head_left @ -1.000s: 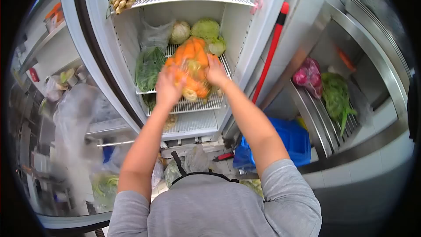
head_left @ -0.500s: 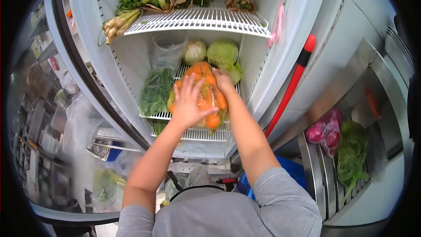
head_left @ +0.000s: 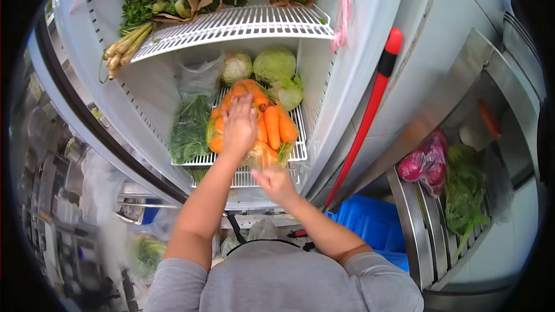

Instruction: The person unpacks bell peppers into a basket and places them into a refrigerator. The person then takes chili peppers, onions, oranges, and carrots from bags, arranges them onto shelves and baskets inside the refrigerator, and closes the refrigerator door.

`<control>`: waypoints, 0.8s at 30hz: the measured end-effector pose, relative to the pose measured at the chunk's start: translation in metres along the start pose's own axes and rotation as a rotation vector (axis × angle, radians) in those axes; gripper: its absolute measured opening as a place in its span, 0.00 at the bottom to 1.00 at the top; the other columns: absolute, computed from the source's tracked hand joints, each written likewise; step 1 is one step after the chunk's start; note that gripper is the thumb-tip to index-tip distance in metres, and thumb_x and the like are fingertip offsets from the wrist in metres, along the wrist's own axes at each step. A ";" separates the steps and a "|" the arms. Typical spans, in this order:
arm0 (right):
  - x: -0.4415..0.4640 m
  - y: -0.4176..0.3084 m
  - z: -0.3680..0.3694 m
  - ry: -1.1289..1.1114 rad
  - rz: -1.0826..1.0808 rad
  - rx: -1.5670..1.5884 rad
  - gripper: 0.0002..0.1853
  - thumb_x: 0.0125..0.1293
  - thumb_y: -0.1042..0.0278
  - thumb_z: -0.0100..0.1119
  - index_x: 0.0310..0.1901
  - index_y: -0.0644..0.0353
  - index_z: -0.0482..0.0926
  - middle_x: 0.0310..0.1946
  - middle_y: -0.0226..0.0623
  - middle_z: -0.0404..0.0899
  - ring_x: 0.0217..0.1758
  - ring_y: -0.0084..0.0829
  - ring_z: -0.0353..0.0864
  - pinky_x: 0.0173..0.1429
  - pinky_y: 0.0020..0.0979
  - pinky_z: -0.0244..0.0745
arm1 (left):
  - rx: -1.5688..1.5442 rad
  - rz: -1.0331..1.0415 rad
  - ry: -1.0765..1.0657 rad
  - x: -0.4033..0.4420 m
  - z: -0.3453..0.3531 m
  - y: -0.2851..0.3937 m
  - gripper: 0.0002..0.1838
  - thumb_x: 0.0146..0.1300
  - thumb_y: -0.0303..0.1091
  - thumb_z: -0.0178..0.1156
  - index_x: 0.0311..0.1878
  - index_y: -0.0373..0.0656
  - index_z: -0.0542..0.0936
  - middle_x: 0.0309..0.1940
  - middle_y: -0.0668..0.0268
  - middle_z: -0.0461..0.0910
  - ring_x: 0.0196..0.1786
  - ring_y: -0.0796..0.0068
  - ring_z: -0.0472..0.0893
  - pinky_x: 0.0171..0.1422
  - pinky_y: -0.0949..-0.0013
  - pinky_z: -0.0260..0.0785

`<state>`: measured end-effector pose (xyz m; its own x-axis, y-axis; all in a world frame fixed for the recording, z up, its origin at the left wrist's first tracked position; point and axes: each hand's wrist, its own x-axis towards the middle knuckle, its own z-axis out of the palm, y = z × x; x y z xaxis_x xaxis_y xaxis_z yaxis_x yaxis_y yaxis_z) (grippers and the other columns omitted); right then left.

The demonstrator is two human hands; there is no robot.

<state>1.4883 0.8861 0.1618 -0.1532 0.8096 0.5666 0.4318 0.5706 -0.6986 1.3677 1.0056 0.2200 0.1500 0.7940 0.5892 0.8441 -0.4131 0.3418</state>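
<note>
A clear bag of carrots point(head_left: 279, 126) lies on the middle wire shelf of the open fridge. My left hand point(head_left: 240, 125) rests on the bag's left part, its fingers stretched out. At the bag's lower front edge is my right hand point(head_left: 274, 183), its fingers curled and slightly blurred; whether it pinches the plastic is hard to tell. Left of the carrots is a bag of leafy greens point(head_left: 192, 130). Behind them sit a grey plastic bag point(head_left: 199, 77), a pale cabbage point(head_left: 236, 69) and a green cabbage point(head_left: 274, 65).
Above, a white wire shelf point(head_left: 231, 30) holds greens and paper-wrapped vegetables. A red pole point(head_left: 367, 117) leans right of the fridge. Further right, a metal rack point(head_left: 417, 225) bears purple vegetables point(head_left: 426, 162) and leafy greens point(head_left: 464, 189). A blue crate point(head_left: 367, 222) stands below.
My right hand has come off the bag's upper right side and down to its front edge, fingers now curled. My left hand stays spread on the bag. More carrots are visible.
</note>
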 end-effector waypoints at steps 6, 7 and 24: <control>-0.024 0.028 -0.065 -0.291 0.705 0.376 0.14 0.63 0.59 0.61 0.30 0.63 0.83 0.17 0.35 0.78 0.20 0.21 0.76 0.27 0.26 0.71 | -0.014 0.590 -0.108 -0.035 -0.030 -0.003 0.12 0.57 0.43 0.63 0.29 0.44 0.78 0.47 0.65 0.79 0.64 0.62 0.70 0.73 0.45 0.46; -0.017 0.041 -0.064 -0.019 0.577 0.318 0.14 0.63 0.60 0.60 0.29 0.64 0.82 0.16 0.37 0.77 0.19 0.21 0.75 0.25 0.28 0.70 | -0.031 0.583 -0.103 -0.046 -0.031 -0.006 0.12 0.56 0.43 0.64 0.29 0.44 0.77 0.46 0.65 0.79 0.61 0.62 0.71 0.71 0.47 0.50; 0.047 -0.017 -0.062 0.337 0.376 0.785 0.27 0.64 0.70 0.59 0.64 0.64 0.65 0.39 0.33 0.77 0.31 0.13 0.70 0.33 0.15 0.62 | -0.060 -0.117 0.222 -0.129 -0.036 -0.070 0.14 0.54 0.35 0.67 0.23 0.37 0.73 0.33 0.58 0.71 0.39 0.56 0.71 0.46 0.57 0.63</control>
<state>1.5291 0.9057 0.2278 0.1938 0.9475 0.2542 -0.3428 0.3082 -0.8874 1.2712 0.9163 0.1464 -0.0696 0.7231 0.6872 0.8161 -0.3550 0.4561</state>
